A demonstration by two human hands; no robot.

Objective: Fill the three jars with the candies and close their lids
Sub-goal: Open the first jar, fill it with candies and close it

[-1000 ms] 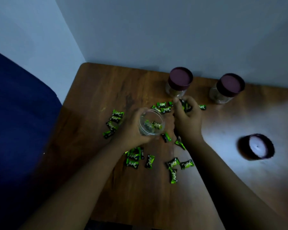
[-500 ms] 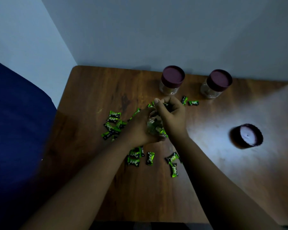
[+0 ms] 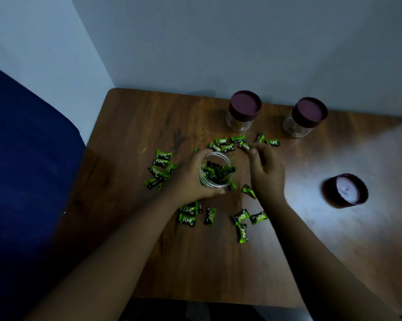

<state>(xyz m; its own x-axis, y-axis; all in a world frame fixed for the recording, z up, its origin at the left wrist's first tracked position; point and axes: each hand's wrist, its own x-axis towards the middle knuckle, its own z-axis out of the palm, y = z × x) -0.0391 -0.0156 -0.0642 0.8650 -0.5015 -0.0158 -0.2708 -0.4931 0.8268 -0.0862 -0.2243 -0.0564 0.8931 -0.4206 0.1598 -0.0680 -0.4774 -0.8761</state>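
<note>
My left hand (image 3: 190, 179) grips an open clear jar (image 3: 215, 170) that holds several green candies. To the right of the jar, my right hand (image 3: 266, 172) hovers with its fingers apart, the fingertips near the candies at the back (image 3: 226, 147); nothing shows in it. Green and black wrapped candies lie scattered around the jar: a group to the left (image 3: 160, 169), a group in front (image 3: 188, 215) and a few at the front right (image 3: 242, 228). Two more jars stand at the back with dark red lids on, one left (image 3: 244, 111) and one right (image 3: 307, 117). A loose lid (image 3: 348, 189) lies upside down at the right.
The brown wooden table (image 3: 149, 126) stands in a corner, with pale walls behind and to the left. A dark blue surface (image 3: 26, 158) fills the left side beside the table. A bright patch of light falls on the table's right part.
My right hand has left the jar's mouth, where it was half a second ago, and moved right and back toward the candies. More candies lie in the jar than one second ago.
</note>
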